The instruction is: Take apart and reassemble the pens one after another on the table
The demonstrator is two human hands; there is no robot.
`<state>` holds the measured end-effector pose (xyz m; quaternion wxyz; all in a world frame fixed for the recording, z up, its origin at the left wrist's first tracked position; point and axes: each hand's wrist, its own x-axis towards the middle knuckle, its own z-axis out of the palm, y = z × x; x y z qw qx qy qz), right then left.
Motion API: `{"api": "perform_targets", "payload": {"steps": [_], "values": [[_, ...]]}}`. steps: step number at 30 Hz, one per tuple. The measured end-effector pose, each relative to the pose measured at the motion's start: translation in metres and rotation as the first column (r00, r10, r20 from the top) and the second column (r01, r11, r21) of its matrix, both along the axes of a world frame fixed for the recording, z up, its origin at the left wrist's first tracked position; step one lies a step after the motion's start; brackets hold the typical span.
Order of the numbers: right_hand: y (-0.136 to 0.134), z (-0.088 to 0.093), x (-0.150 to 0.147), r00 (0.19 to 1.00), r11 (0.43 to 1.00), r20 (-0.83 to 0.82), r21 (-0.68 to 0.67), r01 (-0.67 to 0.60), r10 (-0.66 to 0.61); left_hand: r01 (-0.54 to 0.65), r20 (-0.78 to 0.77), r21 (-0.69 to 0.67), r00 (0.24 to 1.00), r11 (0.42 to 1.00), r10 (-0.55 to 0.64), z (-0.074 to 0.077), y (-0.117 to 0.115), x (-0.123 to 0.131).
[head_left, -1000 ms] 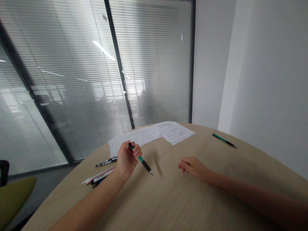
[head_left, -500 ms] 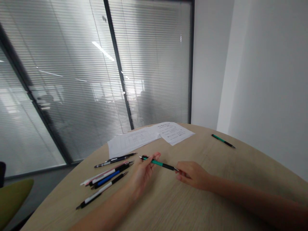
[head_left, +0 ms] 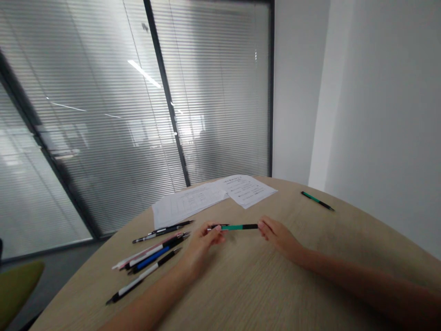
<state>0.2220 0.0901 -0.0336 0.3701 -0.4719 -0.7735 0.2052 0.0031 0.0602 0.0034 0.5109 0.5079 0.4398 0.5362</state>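
Held level above the table is a green and black pen (head_left: 236, 227). My left hand (head_left: 204, 239) is closed around its clip end, thumb on top. The fingers of my right hand (head_left: 278, 235) pinch the black grip end and hide its tip. Left of my left hand lies a row of pens: a black and silver pair (head_left: 161, 231), a blue and black pen (head_left: 151, 261), and a white and black pen (head_left: 143, 277) nearest to me. Far to the right, a second green and black pen (head_left: 317, 201) rests by itself.
Printed paper sheets (head_left: 189, 202) lie overlapping towards the far edge of the round wooden table (head_left: 237, 294). Glass panels with blinds (head_left: 220, 92) and a white wall (head_left: 386, 115) stand behind it. A green chair (head_left: 20, 289) shows at lower left.
The held pen has swung from slanting down to the right to nearly level. My right hand has risen and moved slightly right. The camera view has shifted a little.
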Motion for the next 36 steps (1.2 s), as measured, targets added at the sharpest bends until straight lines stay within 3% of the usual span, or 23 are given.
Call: {"api": "perform_targets", "payload": {"steps": [5,12,20,25,29,36], "values": [[0.013,-0.004,0.002,0.965,0.984,-0.256,-0.178,0.005,-0.051,0.052,-0.318,0.042,0.948,0.998,-0.036,-0.003,0.002,-0.003],[0.013,0.000,0.004,0.962,0.980,-0.262,-0.198,0.024,-0.077,0.084,-0.550,0.072,0.835,0.994,-0.031,-0.007,0.000,-0.003],[0.012,-0.001,0.002,0.970,0.980,-0.240,-0.198,-0.017,-0.032,0.096,-0.502,-0.002,0.861,0.995,-0.084,-0.006,-0.001,-0.006],[0.009,0.000,0.002,0.969,0.990,-0.245,-0.120,-0.068,0.037,0.029,-0.429,-0.051,0.902,0.998,-0.048,-0.002,-0.005,-0.003],[0.011,-0.002,0.001,0.941,0.978,-0.332,-0.166,-0.129,0.067,-0.001,-0.408,-0.029,0.913,1.000,-0.011,0.001,-0.006,-0.002],[0.013,-0.004,0.003,0.975,0.982,-0.217,-0.188,-0.002,-0.040,0.024,-0.444,0.010,0.896,1.000,-0.017,-0.003,-0.003,-0.005]]}}
